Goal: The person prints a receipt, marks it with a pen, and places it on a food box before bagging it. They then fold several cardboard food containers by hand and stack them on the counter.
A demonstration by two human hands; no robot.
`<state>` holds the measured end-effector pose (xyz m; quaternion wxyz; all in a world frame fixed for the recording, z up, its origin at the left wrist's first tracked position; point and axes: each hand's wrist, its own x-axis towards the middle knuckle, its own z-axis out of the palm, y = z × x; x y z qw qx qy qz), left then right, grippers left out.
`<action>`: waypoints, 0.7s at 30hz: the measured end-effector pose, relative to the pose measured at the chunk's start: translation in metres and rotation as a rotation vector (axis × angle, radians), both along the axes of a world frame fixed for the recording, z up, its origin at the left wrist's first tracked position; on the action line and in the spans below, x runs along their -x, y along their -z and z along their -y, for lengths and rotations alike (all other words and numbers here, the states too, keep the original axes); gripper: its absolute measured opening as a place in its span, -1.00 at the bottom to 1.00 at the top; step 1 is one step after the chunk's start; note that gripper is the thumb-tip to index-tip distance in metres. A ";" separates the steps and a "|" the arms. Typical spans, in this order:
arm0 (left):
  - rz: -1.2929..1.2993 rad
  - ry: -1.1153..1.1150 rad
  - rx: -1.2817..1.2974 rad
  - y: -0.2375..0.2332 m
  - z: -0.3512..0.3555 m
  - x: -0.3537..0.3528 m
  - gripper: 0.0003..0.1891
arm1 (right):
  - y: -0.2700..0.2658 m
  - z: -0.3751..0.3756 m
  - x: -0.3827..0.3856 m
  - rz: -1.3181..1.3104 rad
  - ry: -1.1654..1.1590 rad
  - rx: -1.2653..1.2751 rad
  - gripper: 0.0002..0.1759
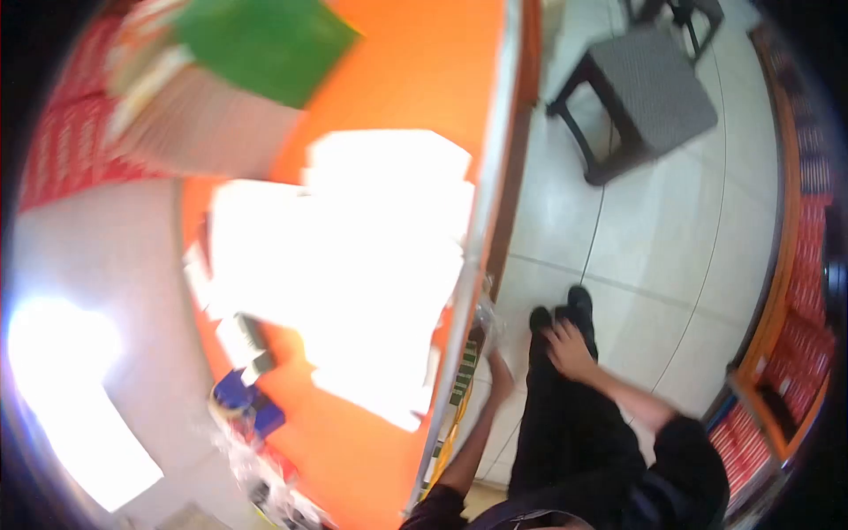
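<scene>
My right hand [570, 350] hangs over my dark trousers [570, 433], its fingers apart and holding nothing. My left hand [500, 375] is down beside the table's side, below the tabletop's metal edge [473, 265]. Right by its fingers is a crumpled piece of clear plastic [487, 320]; the fingers are blurred and I cannot tell whether they grip it. Green-and-white patterned items [463, 375] sit against the table's side, left of that hand.
Overexposed white papers [371, 238] cover much of the orange tabletop [415, 62]. A green-covered stack [265, 44] lies at the far left, above a blue tape dispenser-like object [247, 404]. A dark stool [654, 88] stands on the tiled floor. Red books [799, 353] line shelves at right.
</scene>
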<state>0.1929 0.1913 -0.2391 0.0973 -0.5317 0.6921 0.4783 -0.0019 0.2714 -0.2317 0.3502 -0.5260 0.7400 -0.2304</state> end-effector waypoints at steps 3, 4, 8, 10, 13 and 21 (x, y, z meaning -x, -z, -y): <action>0.066 0.410 -0.240 -0.088 -0.146 -0.065 -0.14 | -0.100 -0.149 0.013 0.624 0.204 -0.847 0.05; 0.087 0.466 -0.174 -0.134 -0.155 -0.061 -0.20 | -0.077 -0.212 0.006 0.295 0.141 -0.381 0.07; 0.185 0.485 -0.395 -0.166 -0.105 -0.036 -0.30 | -0.201 -0.155 0.096 0.768 0.003 -1.098 -0.27; -0.463 0.981 -0.230 -0.135 -0.051 -0.018 -0.56 | -0.223 -0.092 0.126 0.445 -0.382 -0.963 -0.56; -0.665 -0.178 -0.661 -0.347 0.074 0.066 -0.64 | -0.244 0.023 0.137 0.450 -0.145 -0.241 -0.82; -0.343 -0.453 1.007 -0.332 0.287 0.039 -0.44 | -0.304 0.293 0.082 -0.172 -0.077 0.370 -0.63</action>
